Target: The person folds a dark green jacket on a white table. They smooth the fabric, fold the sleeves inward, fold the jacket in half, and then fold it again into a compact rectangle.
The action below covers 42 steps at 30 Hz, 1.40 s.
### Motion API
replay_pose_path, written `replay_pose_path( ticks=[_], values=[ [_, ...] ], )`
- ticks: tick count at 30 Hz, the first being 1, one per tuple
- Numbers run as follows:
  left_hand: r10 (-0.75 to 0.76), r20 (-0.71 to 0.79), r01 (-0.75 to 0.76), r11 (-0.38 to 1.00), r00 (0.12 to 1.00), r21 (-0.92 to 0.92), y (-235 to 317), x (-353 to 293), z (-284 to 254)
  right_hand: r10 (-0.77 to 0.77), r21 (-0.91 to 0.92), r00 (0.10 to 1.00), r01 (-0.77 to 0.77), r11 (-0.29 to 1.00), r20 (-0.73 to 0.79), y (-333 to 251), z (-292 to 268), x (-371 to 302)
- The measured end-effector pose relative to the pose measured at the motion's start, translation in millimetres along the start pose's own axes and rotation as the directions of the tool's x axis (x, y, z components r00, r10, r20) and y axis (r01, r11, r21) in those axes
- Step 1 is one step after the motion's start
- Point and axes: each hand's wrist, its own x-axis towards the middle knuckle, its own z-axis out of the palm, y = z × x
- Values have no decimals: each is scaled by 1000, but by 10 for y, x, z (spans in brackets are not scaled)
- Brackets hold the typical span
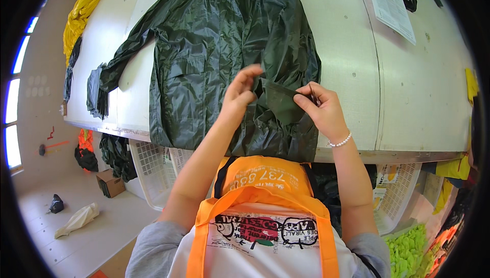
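Observation:
A dark green, shiny rain jacket (189, 48) lies spread on the table in front of me, one sleeve out to the left. My right hand (324, 108), with a beaded bracelet at the wrist, pinches the edge of a raised flap of the jacket's cloth (280, 105) between thumb and fingers. Something small, dark and thin shows inside its curled fingers; I cannot make out what it is. Just left of that flap is my left hand (240, 93), thumb and fingers apart, fingertips slightly blurred, with nothing visible between them.
A stack of dark folded pieces (97, 94) lies by the left sleeve. Yellow cloth (84, 10) hangs at the far left edge. Toward the far right lies a white printed sheet (392, 10). White baskets (153, 168) stand under the table's front edge, and lime-green cloth (408, 250) lies lower right.

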Motion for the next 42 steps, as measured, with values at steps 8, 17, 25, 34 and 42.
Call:
replay_pose_path(
  ticks=[8, 17, 25, 34, 42],
  values=[
    [-326, 242, 204, 884, 914, 421, 640, 124, 218, -9, 25, 1000, 10, 1000, -23, -118, -27, 11],
    [-395, 144, 347, 897, 907, 275, 639, 80, 250, -409, -380, 904, 337, 862, -127, -366, 72, -93],
    [-419, 124, 360, 871, 900, 333, 731, 12, 394, -657, -592, 752, 553, 587, 51, -276, 146, -55],
    [24, 171, -132, 741, 985, 658, 814, -153, 563, -322, -241, 940, 289, 927, -110, -305, 222, -82],
    [-90, 96, 12, 787, 991, 616, 842, -139, 535, -253, -123, 958, 237, 964, -135, -333, 101, -174]
  ],
)
